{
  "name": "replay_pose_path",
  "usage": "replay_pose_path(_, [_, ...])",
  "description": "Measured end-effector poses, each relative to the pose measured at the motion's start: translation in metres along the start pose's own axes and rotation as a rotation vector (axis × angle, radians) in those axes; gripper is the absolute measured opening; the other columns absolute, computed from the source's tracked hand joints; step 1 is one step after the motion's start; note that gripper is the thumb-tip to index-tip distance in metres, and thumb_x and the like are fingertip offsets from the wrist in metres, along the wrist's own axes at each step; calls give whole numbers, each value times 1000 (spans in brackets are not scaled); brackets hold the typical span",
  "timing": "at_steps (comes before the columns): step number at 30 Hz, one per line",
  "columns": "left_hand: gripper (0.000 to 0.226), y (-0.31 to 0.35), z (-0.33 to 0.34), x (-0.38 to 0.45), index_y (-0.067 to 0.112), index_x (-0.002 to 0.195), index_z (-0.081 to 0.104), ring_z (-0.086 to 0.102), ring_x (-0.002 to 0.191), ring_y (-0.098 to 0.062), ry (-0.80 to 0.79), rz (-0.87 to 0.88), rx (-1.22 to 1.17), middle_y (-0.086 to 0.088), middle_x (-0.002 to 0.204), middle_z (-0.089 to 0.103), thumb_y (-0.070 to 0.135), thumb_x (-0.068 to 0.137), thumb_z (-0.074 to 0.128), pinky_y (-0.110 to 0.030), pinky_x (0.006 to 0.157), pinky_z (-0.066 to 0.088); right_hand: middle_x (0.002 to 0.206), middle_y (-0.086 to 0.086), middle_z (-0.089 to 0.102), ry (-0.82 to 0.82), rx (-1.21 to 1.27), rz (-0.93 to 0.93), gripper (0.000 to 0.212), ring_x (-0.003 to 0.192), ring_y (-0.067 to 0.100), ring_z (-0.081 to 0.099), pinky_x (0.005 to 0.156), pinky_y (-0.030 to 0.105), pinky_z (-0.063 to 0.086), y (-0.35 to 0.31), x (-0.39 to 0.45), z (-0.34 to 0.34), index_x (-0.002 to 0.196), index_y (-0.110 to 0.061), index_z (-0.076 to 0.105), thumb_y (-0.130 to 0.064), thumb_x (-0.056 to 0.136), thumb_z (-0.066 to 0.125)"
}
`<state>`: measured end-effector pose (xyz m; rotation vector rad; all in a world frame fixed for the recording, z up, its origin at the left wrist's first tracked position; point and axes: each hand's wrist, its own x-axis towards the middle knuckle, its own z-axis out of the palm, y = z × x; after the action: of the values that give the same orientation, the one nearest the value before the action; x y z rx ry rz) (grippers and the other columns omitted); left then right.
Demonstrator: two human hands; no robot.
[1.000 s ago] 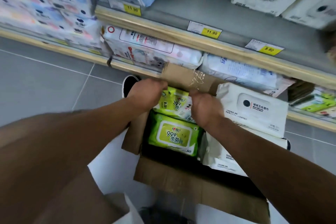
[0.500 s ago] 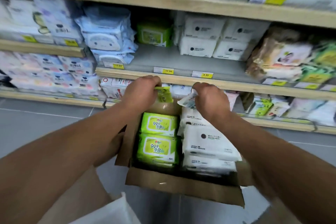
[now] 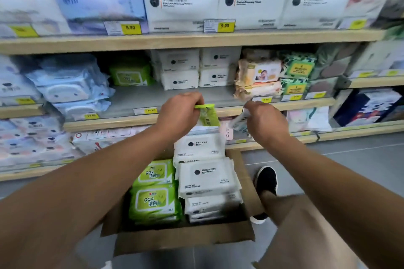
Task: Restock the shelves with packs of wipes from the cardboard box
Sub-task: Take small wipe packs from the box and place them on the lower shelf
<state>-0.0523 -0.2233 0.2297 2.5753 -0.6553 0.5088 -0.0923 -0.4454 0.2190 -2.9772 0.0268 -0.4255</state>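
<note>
The open cardboard box [image 3: 185, 239] sits on the floor below my arms, holding green wipes packs [image 3: 154, 202] on its left and white wipes packs [image 3: 207, 178] on its right. My left hand [image 3: 180, 113] grips a green wipes pack [image 3: 207, 116] by its top edge, held above the box. My right hand [image 3: 265, 120] holds a white wipes pack [image 3: 239, 120], mostly hidden and blurred. Both hands are level with the middle shelf [image 3: 140, 98], whose grey centre is bare in front of one green pack [image 3: 130, 75] and stacked white packs [image 3: 179, 70].
Blue wipes packs [image 3: 67, 85] fill the middle shelf's left, baby and green-patterned packs [image 3: 260, 76] its right. The upper shelf [image 3: 196, 39] carries large white tissue packs with yellow price tags. My black shoe [image 3: 265, 181] stands on grey floor right of the box.
Both hands have risen from the box up to the middle shelf's front edge, carrying the green and white packs. The view has tilted up, showing more shelves.
</note>
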Motion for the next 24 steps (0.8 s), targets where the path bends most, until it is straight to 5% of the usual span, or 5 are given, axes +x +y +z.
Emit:
replay_pose_path(7, [12,50,60,43,19,91,62,58,88,-25,-80,58,-72,-1,91,67,12,82,60,-37,74,48,100,13,63,70,15,92,26,91,36,59,62,35,44,80,-8,16,103,-14,61,-3,80,53])
replay_pose_path(12, [15,69,128,67,19,93,64,63,90,-25,-136,29,-164,-1,94,70,12,79,66,-40,77,52,89,14,63,96,12,135,24,83,37,58,58,31,32,138,-7,51,93,-12,62,2,76,52])
replay_pose_path(17, [16,70,196,79,20,93,64,63,89,-25,-223,4,-188,-1,93,71,14,79,67,-36,76,51,85,15,66,106,26,203,23,76,38,61,61,38,50,191,7,100,92,-13,67,0,76,56])
replay_pose_path(24, [15,55,293,90,19,88,65,63,85,-24,-311,-72,-232,0,88,69,10,77,68,-36,73,50,81,13,69,107,0,219,26,76,37,62,68,38,48,241,40,180,90,-12,71,2,70,64])
